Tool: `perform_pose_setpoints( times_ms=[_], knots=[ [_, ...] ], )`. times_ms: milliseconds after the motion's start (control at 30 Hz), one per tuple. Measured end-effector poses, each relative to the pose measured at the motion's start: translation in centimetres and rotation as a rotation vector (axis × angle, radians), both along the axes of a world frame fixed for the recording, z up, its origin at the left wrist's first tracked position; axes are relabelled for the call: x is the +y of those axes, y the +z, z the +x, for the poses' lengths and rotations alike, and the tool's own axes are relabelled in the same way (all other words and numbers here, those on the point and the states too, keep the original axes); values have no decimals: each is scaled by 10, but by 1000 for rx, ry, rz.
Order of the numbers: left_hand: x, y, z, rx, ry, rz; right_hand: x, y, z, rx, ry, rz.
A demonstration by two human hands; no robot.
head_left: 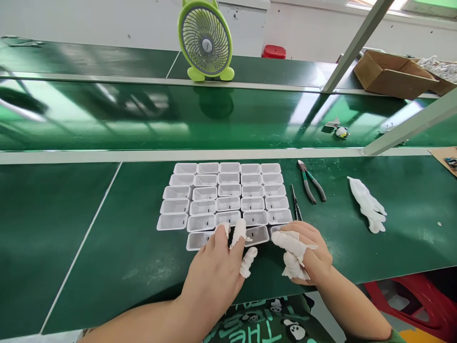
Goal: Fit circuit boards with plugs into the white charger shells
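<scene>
Rows of small white plastic trays (228,204) stand close together on the green bench, several with a tiny dark piece inside. My left hand (216,274) reaches over the front row, its thumb and fingers apart and white wraps on the fingertips. Its fingertips are at a front-row tray, which they partly cover. Beside the right end of that row, my right hand (307,252) is closed, with wrapped thumb and fingers pressed together; whatever they may hold is hidden. Tweezers (296,205) lie just beyond it, near green-and-grey handled cutting pliers (310,182).
A white glove (367,205) lies on the bench at right. Behind, a raised shelf carries a green fan (206,43) and an open cardboard box (394,76). A slanted metal post (410,126) rises at right. A red stool (417,302) stands below the bench edge.
</scene>
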State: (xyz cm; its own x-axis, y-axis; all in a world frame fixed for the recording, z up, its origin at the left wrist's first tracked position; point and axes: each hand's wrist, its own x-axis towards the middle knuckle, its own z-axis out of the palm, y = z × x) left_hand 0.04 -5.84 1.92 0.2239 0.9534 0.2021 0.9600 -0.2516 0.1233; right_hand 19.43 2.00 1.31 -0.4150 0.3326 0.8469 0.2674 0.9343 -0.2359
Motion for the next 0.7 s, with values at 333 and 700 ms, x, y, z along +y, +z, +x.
perform_pose_setpoints(
  times_ms=[333, 700],
  knots=[
    [9, -1, 6, -36, -250, 101, 0, 3, 4, -34, -4, 6],
    [14, -1, 4, -33, -370, 141, -1, -1, 7, 20, -65, -31]
  ],
)
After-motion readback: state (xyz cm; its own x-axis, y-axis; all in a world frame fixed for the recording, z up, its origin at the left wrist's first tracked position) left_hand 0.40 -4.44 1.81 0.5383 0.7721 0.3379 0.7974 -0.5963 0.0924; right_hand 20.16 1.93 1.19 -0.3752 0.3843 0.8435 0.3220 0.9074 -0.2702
